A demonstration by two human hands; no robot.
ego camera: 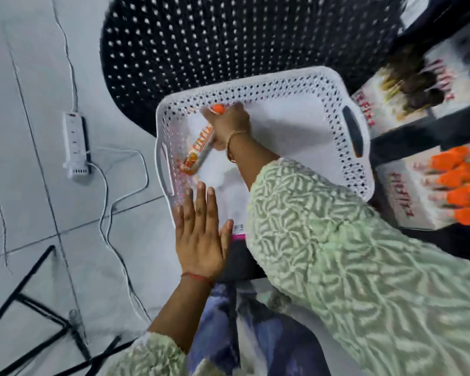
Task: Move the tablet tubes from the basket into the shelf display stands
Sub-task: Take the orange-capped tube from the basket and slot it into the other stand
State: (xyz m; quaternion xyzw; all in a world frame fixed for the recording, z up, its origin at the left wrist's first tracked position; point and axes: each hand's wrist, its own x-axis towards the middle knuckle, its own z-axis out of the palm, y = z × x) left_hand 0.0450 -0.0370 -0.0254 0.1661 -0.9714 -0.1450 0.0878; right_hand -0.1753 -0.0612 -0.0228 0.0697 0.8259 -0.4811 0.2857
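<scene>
A white perforated basket (304,85) rests on a black perforated chair. Inside it, near its left wall, my right hand (229,126) is shut on a white and orange tablet tube (198,151) with an orange cap, held slanted. My left hand (198,237) lies flat with fingers spread on the basket's near left corner, holding nothing. At the right stand two display stands: the lower one (407,196) holds several orange-capped tubes (457,185), the upper one (391,115) is blurred. No other tubes show in the basket.
The black chair (215,44) fills the top of the view. A white power strip (75,143) with a white cable (106,202) lies on the tiled floor at the left. A black metal frame (36,299) sits at the lower left.
</scene>
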